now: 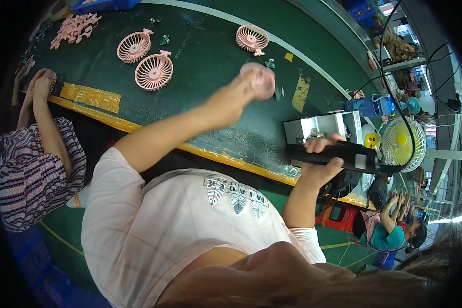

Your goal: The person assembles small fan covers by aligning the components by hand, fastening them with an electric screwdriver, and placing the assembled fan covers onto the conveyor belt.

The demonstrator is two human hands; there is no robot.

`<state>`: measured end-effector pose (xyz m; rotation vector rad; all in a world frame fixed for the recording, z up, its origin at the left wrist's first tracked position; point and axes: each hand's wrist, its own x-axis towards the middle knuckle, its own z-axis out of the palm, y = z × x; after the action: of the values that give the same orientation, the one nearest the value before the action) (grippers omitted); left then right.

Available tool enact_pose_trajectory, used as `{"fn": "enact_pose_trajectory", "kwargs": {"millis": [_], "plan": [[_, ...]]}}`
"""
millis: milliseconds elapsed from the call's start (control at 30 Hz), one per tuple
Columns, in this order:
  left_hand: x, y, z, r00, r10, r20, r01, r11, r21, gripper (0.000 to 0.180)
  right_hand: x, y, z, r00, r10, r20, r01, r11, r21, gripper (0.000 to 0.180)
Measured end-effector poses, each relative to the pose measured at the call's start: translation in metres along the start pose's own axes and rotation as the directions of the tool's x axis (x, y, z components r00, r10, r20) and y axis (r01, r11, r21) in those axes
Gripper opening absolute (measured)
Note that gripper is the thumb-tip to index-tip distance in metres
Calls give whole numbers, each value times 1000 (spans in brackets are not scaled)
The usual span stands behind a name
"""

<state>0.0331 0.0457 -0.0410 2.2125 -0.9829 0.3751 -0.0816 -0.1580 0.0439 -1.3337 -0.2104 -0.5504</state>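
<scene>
My left hand is reached out over the green work table, blurred by motion, its fingers closed around a pink fan head. In my right hand is a black electric screwdriver, gripped round its body and lying almost level, with a cable at its right end. Beyond my left hand sits another pink fan head, and a small green circuit board lies near it. Farther left, two more pink fan heads rest on the table, with a second green circuit board beside them.
A heap of small pink parts lies at the far left, near a blue bin. At left, a co-worker's hands are at the table edge. On the right stand a white box, a blue bottle and a yellow-white fan.
</scene>
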Motion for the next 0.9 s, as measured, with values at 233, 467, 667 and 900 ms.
{"fn": "enact_pose_trajectory", "kwargs": {"millis": [233, 467, 667, 900], "plan": [[9, -11, -64, 925, -74, -373, 158, 967, 202, 49, -14, 6, -5, 996, 82, 43, -81, 997, -18, 69], [-74, -30, -82, 794, -456, -402, 607, 624, 492, 31, 7, -29, -32, 976, -216, 4, 215, 976, 34, 64], [-71, 18, -34, 944, -234, -231, 296, 911, 287, 18, 20, -33, -32, 935, -354, -5, 354, 935, -2, 60], [-57, 65, 19, 989, 148, -14, -148, 979, -142, 17, 26, -33, -19, 993, -110, -40, 110, 994, -14, 55]]}}
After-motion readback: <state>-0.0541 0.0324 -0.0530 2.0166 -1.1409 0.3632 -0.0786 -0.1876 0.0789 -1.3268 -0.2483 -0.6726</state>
